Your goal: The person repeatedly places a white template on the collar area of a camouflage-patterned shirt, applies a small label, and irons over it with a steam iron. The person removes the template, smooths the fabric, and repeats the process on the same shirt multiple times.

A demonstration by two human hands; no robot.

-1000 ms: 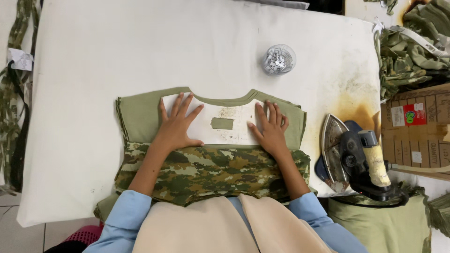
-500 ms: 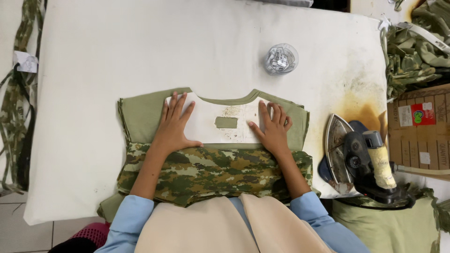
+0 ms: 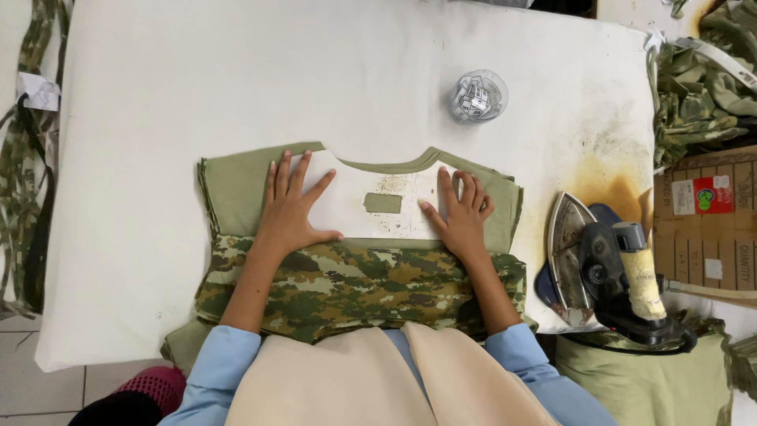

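Note:
A garment piece lies at the near edge of the white padded table (image 3: 158, 118): plain olive fabric (image 3: 236, 185) on top, camouflage fabric (image 3: 355, 284) below. A white template (image 3: 371, 207) with a small rectangular cut-out rests on the olive part, under a curved neckline. My left hand (image 3: 292, 209) lies flat with fingers spread on the template's left end. My right hand (image 3: 461, 213) presses flat on its right end. Neither hand grips anything.
A clear round container (image 3: 479, 96) of small pieces stands beyond the garment. An iron (image 3: 607, 268) rests on its side at the table's scorched right edge. Olive fabric piles (image 3: 702, 87) and a cardboard box (image 3: 710, 213) lie to the right; camouflage strips (image 3: 24, 197) hang at the left.
Both hands stay flat on the template in nearly the same place. Only the view has shifted slightly.

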